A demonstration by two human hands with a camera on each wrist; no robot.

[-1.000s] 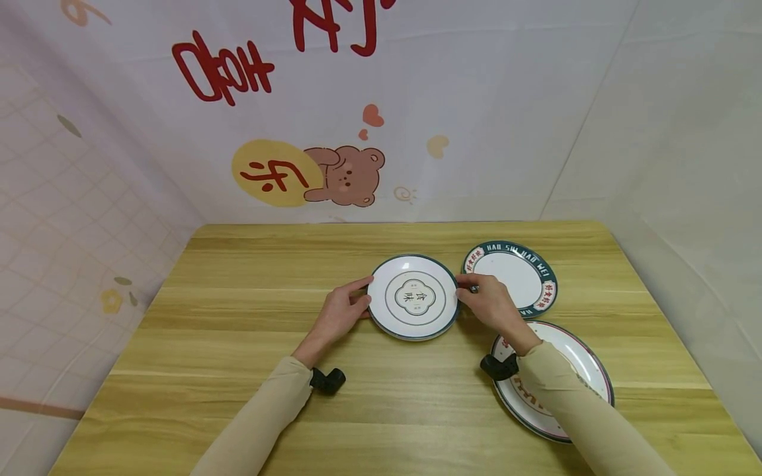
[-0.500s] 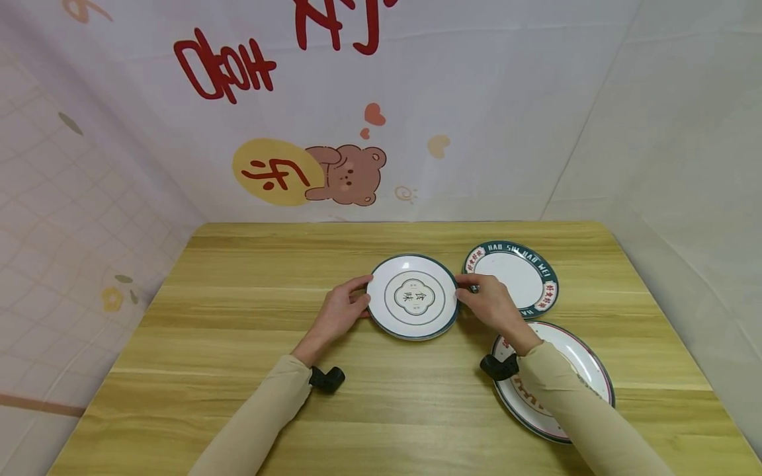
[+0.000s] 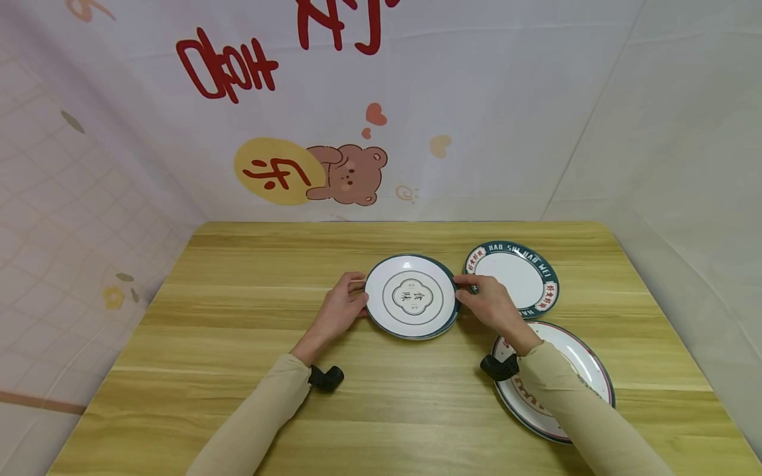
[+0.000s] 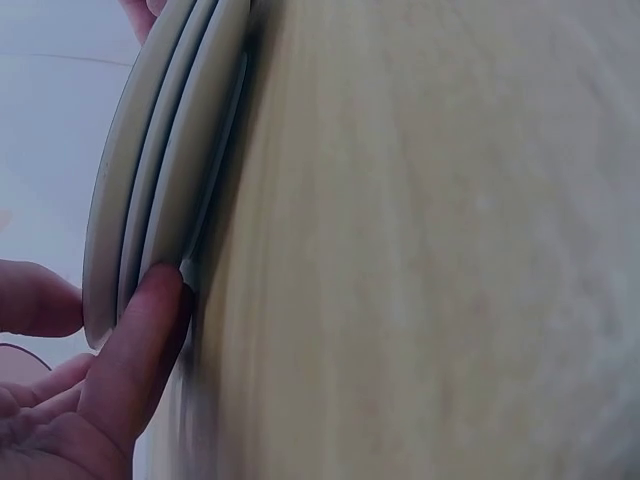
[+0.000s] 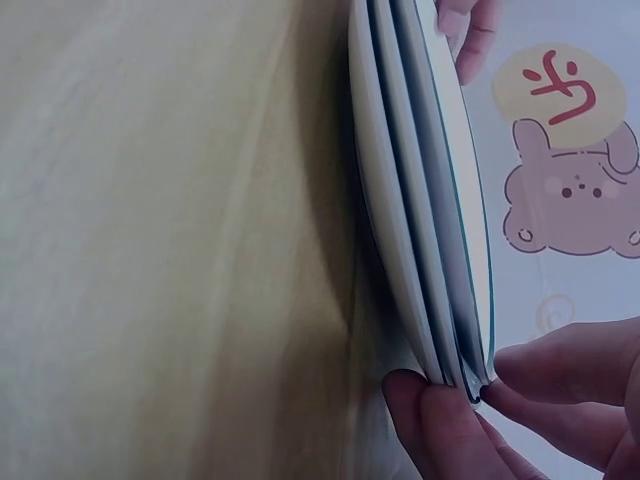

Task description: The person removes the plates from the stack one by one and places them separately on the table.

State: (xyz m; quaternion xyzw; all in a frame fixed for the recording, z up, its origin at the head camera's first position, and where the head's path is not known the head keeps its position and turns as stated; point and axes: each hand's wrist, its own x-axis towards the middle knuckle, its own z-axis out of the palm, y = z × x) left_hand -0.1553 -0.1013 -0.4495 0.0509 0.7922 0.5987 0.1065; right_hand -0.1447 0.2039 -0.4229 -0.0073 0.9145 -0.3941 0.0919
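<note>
A small stack of round white plates (image 3: 413,301) with dark green rims sits at mid-table in the head view. The top one bears a flower-shaped emblem with characters. Three plate edges (image 4: 165,150) show in the left wrist view, one above another. My left hand (image 3: 338,309) grips the stack's left edge, with a finger (image 4: 150,320) reaching round the lower plates. On the opposite side, my right hand (image 3: 489,303) pinches the stack's edge (image 5: 415,200) between thumb and fingers. Whether the bottom plate touches the table is hard to tell.
An oval plate (image 3: 510,281) with a lettered green rim lies behind my right hand. Under my right forearm is a larger plate (image 3: 586,360) with a dark rim. The wooden table (image 3: 238,297) ends at a printed cloth backdrop (image 3: 488,99).
The top plate has shifted slightly left, and more of the rim beneath it shows on the right. My left fingers have moved slightly at the edge. The other plates stay put.
</note>
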